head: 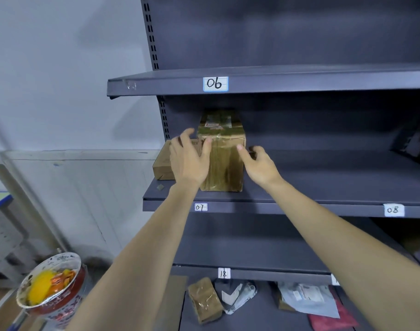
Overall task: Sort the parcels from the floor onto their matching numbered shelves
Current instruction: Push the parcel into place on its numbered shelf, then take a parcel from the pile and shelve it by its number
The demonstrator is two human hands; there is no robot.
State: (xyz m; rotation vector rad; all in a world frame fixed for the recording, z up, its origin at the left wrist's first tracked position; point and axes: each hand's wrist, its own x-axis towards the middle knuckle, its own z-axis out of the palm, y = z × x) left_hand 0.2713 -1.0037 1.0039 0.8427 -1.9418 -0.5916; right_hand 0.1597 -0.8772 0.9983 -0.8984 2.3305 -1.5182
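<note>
Both hands hover released beside a taped cardboard parcel [222, 161] on shelf 07 [299, 187]: left hand [188, 161], right hand [259, 164].

Flat cardboard box [161, 163] half hidden behind left hand [188, 161]; taped parcel's [224, 161] label print too blurred to read; bottom-shelf packages [307, 301] cut by right forearm.

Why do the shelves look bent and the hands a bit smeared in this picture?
Head view: the wide-angle lens bows the shelf edge and the upright; the left hand and right hand are motion-blurred beside the taped box; the shelf recess behind it lies in dim shadow.
</note>
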